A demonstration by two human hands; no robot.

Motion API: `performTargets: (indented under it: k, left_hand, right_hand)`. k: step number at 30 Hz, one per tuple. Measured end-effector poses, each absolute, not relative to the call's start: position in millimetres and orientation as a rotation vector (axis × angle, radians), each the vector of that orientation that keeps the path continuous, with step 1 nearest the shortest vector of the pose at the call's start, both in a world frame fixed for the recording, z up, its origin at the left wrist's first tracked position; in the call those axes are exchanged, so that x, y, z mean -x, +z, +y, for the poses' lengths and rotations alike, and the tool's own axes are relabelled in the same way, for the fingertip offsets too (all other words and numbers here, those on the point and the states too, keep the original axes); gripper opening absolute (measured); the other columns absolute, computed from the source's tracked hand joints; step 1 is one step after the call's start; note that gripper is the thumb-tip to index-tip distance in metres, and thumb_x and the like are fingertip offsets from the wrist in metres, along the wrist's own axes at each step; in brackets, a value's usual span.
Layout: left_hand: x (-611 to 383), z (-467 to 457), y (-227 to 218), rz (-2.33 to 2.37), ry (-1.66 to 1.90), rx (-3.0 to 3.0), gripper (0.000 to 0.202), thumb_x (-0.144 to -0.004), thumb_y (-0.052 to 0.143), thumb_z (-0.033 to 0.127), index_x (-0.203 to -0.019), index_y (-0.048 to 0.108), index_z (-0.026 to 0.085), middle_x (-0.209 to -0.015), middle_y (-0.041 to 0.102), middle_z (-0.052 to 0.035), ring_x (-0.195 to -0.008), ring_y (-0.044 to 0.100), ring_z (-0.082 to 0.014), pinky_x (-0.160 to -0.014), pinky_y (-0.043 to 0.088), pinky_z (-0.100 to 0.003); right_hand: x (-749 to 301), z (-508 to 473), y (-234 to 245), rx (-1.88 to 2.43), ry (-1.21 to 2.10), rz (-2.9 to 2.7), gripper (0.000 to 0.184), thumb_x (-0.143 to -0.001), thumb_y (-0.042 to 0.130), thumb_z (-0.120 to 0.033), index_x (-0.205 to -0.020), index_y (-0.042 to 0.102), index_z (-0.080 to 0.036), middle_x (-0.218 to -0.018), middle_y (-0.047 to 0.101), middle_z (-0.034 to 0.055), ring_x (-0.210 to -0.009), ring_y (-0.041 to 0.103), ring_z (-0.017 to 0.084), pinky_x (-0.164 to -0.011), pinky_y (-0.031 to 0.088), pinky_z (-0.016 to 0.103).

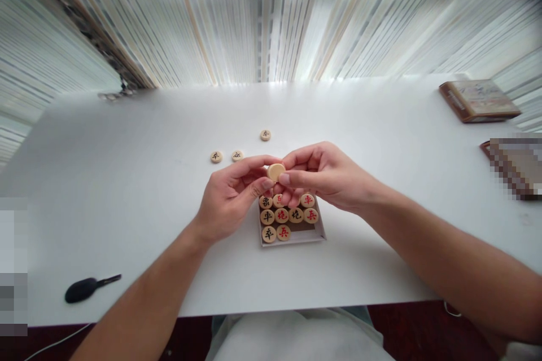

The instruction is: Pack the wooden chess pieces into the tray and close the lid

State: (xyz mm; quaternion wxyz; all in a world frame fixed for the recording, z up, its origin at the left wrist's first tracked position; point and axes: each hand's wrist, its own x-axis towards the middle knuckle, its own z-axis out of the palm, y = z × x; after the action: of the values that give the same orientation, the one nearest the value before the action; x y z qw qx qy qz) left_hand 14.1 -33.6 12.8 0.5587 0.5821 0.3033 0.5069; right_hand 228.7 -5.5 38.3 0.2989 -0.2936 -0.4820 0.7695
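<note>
Between the fingertips of both hands is a pale wooden Chinese chess piece (276,172), its blank face toward me. My left hand (232,194) grips its left side; my right hand (319,175) pinches its right side with the thumb. Just below and behind the hands sits a shallow box (305,236) holding rows of pieces with red and black characters, its far part hidden by my fingers. In its nearest row are a black-marked piece (269,234) and a red-marked piece (283,232). Three loose pieces (265,135) with black characters lie beyond my left hand.
A black hairbrush-shaped object (82,290) lies at the left front of the white table (127,197). At the far right rests a brown-edged box (480,101), with another partly blurred one (495,161) nearer. A striped curtain (237,17) hangs along the back edge.
</note>
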Motion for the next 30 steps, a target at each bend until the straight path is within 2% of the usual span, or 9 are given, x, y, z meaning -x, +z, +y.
performTargets:
  k: [5, 11, 15, 21, 26, 30]
  left_hand:
    - [-14, -35, 12, 0.653, 1.153, -1.312, 0.026, -0.095, 0.085, 0.023, -0.121, 0.085, 0.024, -0.092, 0.083, -0.0047, -0.077, 0.075, -0.0120, -0.075, 0.065, -0.019]
    - [-15, -36, 14, 0.614, 1.108, -1.294, 0.026, -0.096, 0.083, 0.023, -0.122, 0.085, 0.026, -0.096, 0.084, -0.0036, -0.078, 0.074, -0.0098, -0.076, 0.064, -0.017]
    - [-15, -39, 14, 0.582, 1.062, -1.320, 0.027, -0.099, 0.079, 0.017, -0.123, 0.084, 0.028, -0.095, 0.083, -0.0017, -0.081, 0.076, -0.0100, -0.079, 0.065, -0.017]
    - [-16, -42, 8, 0.601, 1.023, -1.468, 0.030, -0.101, 0.075, 0.017, -0.129, 0.081, 0.027, -0.108, 0.084, -0.0044, -0.095, 0.080, -0.0154, -0.088, 0.066, -0.024]
    - [-17, -43, 8, 0.662, 1.011, -1.459, 0.029, -0.099, 0.080, 0.024, -0.128, 0.081, 0.025, -0.108, 0.085, -0.0059, -0.098, 0.081, -0.0180, -0.091, 0.067, -0.028]
    - [-16, -43, 13, 0.682, 0.955, -1.327, 0.027, -0.100, 0.080, 0.030, -0.125, 0.082, 0.023, -0.097, 0.086, -0.0047, -0.090, 0.082, -0.0163, -0.085, 0.068, -0.025]
  right_hand:
    - [-232, -9, 42, 0.821, 2.052, -1.256, 0.018, -0.082, 0.095, -0.020, -0.096, 0.086, -0.014, -0.080, 0.084, 0.0062, -0.072, 0.083, 0.015, -0.061, 0.062, 0.013]
    - [-231, -19, 46, 0.838, 2.052, -1.188, 0.023, -0.084, 0.095, -0.033, -0.091, 0.086, -0.013, -0.078, 0.083, 0.0074, -0.065, 0.082, 0.017, -0.060, 0.065, 0.016]
    - [-232, -29, 44, 0.842, 1.939, -1.225, 0.026, -0.084, 0.096, -0.036, -0.086, 0.084, -0.013, -0.075, 0.082, 0.0061, -0.062, 0.080, 0.016, -0.057, 0.064, 0.016]
    - [-232, -38, 39, 0.923, 1.783, -1.248, 0.030, -0.081, 0.097, -0.042, -0.084, 0.086, -0.014, -0.068, 0.079, 0.0045, -0.055, 0.075, 0.013, -0.051, 0.060, 0.015]
    - [-236, -40, 35, 0.963, 1.656, -1.317, 0.025, -0.078, 0.100, -0.036, -0.081, 0.086, -0.016, -0.067, 0.079, 0.0044, -0.057, 0.073, 0.011, -0.056, 0.060, 0.016]
    - [-239, -45, 31, 0.933, 1.576, -1.311, 0.025, -0.071, 0.103, -0.025, -0.090, 0.088, -0.019, -0.080, 0.084, 0.0054, -0.071, 0.079, 0.016, -0.061, 0.063, 0.021]
